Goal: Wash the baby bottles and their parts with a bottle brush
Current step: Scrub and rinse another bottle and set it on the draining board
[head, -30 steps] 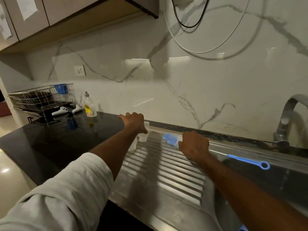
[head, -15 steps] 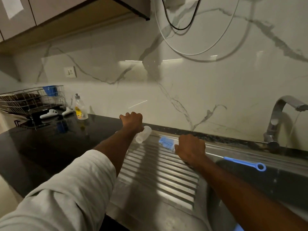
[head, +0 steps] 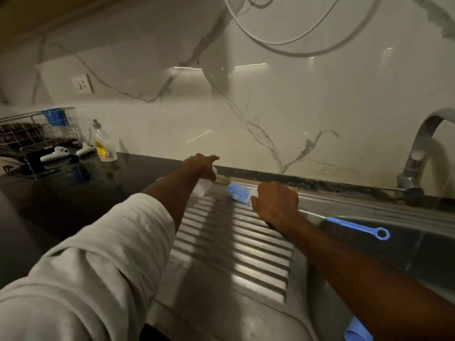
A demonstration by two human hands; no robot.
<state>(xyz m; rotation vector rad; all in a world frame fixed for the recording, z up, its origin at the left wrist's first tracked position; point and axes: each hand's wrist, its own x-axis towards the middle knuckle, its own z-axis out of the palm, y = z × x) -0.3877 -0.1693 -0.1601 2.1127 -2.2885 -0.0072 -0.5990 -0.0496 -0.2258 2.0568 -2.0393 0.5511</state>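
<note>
My left hand (head: 200, 166) reaches to the back edge of the steel drainboard (head: 234, 244) and holds a small clear baby bottle (head: 203, 187), which hangs tilted under the palm. My right hand (head: 275, 203) is curled over the middle of the bottle brush, which lies along the back of the drainboard. Left of that hand the brush's blue bristles (head: 236, 191) stick out. Its blue handle (head: 357, 226), ending in a ring, reaches right over the sink basin. The brush stem under my right hand is hidden.
A curved tap (head: 418, 153) stands at the right behind the sink basin (head: 394, 252). On the black counter (head: 61, 207) to the left are a dish soap bottle (head: 102, 143), a wire dish rack (head: 37, 134) and white controllers (head: 54, 153). A blue object (head: 357, 328) shows at the bottom edge.
The clear bottle went from upright on the drainboard to tilted in my left hand. My right hand stayed on the brush. The view dipped lower and closer.
</note>
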